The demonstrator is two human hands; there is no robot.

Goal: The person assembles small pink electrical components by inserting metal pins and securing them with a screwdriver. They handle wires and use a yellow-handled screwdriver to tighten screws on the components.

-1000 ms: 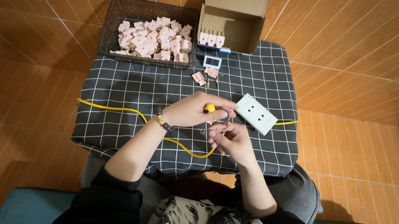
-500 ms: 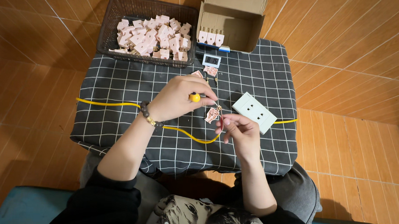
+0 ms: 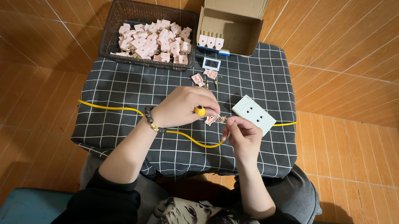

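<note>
Over the checked worktop [image 3: 120,87], the left hand [image 3: 182,108] grips a yellow-handled screwdriver [image 3: 200,110] pointing rightward at a small pink plug piece [image 3: 210,120], pinched just beside it by the right hand [image 3: 243,136].

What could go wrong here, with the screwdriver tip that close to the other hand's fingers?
1. The left hand drives a yellow-handled screwdriver at a small pink plug part pinched by the right hand; a slip could jab those fingers.
2. Loose plug pieces lie on the checked cloth; they may get knocked off.
</note>
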